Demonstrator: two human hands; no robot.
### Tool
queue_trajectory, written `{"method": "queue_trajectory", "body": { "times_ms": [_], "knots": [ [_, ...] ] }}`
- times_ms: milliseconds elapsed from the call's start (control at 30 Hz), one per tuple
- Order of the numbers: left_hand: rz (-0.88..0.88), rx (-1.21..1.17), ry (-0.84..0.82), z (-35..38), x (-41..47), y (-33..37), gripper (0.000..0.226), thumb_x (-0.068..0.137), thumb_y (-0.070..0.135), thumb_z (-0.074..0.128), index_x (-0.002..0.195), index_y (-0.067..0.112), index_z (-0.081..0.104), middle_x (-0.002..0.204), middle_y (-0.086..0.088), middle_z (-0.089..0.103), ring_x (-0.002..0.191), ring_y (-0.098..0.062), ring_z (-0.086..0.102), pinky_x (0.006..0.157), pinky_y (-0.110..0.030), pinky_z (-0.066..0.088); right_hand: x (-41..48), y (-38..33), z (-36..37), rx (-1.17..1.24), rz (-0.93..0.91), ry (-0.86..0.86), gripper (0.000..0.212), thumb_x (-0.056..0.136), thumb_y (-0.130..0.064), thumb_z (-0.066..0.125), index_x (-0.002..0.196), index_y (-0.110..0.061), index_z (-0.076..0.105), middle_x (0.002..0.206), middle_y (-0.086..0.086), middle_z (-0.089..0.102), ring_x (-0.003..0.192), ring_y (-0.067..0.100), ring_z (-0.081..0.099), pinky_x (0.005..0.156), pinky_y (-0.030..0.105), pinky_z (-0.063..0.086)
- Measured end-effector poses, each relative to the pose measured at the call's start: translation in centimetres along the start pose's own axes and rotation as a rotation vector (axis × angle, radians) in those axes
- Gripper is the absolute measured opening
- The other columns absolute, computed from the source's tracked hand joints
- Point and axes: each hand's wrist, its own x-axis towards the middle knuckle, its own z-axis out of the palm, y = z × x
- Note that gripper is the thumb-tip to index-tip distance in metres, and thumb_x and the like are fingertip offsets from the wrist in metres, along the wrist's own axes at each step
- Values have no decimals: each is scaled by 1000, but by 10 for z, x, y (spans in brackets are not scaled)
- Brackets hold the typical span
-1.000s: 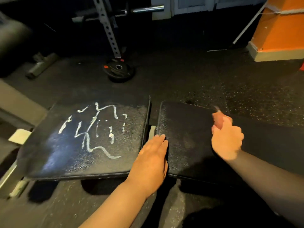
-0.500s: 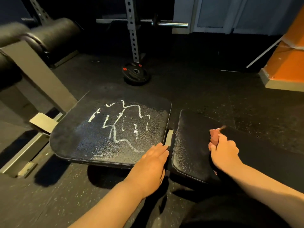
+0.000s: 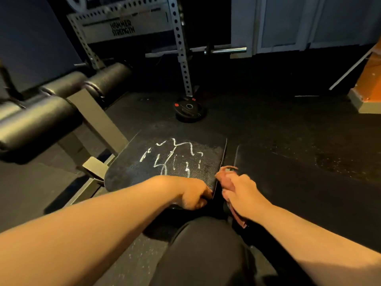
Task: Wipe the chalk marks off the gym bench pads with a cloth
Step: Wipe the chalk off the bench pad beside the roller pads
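Two black bench pads lie side by side in front of me. The left pad carries white chalk marks across its middle. The right pad looks dark with no chalk lines that I can make out. My left hand curls its fingers over the near right corner of the left pad. My right hand grips a reddish cloth bunched in the fist, just right of the gap between the pads; a tail of cloth hangs below the hand.
A weight plate lies on the dark rubber floor beyond the pads, at the foot of a perforated rack upright. Black roller pads on a grey frame stand to the left. An orange wall base is far right. My dark-clad knee is below the hands.
My left hand went from lying flat at the gap to curling over the left pad's corner. My right hand with the cloth moved left toward the gap. The view tilted up and back.
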Motion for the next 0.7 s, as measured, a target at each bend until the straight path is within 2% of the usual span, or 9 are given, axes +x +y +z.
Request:
{"method": "queue_trajectory", "body": {
  "times_ms": [67,133,200,267,333,400,500,600,700],
  "knots": [
    [-3,50,-57,-12,-4,0,35,98,13,49,130,10,61,128,-12,63,113,-29,57,99,-34,45,-5,-15,12,98,-161,-68,46,94,-28,59,137,-37,45,116,6,48,115,29,49,97,41,45],
    [14,69,-40,-11,-10,1,36,96,20,47,128,11,63,125,-12,64,111,-30,57,95,-31,43,0,-23,25,128,-140,-53,56,96,-23,56,147,-34,34,125,6,45,124,29,43,101,44,44],
    [43,33,64,3,-15,2,41,91,22,46,129,17,62,129,-9,63,114,-29,57,100,-33,44,7,-23,37,140,-84,42,62,98,-25,55,153,-28,27,136,5,43,130,29,40,103,47,43],
    [34,-18,197,24,-20,1,43,84,27,40,118,18,63,123,-8,64,109,-31,59,97,-40,48,19,-21,41,83,-71,142,53,97,-28,52,147,-31,34,132,3,44,125,30,42,98,48,45],
    [29,-20,298,48,-25,-3,48,81,28,39,121,17,62,130,-6,60,117,-30,56,103,-39,46,25,-25,42,36,-52,178,41,98,-27,49,138,-29,42,128,4,42,119,29,40,96,48,45],
    [68,-22,365,68,-35,-14,52,82,21,43,132,18,58,140,-2,54,126,-26,50,110,-33,39,25,-38,51,-37,-180,154,34,98,-24,51,132,-21,48,128,4,39,115,28,38,95,48,45],
    [129,-79,451,83,-48,-32,57,80,20,42,136,20,55,145,2,50,130,-20,48,112,-31,35,22,-51,69,-138,-470,144,32,94,-19,55,126,-18,57,125,5,46,105,30,46,88,47,50],
    [141,-99,507,91,-56,-50,56,88,17,48,144,18,51,157,1,39,144,-18,36,122,-25,17,44,-53,73,-68,-313,304,38,91,-12,63,128,-17,59,128,8,50,110,34,49,97,47,45],
    [149,-111,590,97,-59,-61,56,92,18,46,148,19,47,159,2,37,145,-17,31,117,-17,5,55,-63,71,23,-28,445,44,90,-9,65,132,-15,59,134,9,47,116,36,45,100,45,38]
  ]
}}
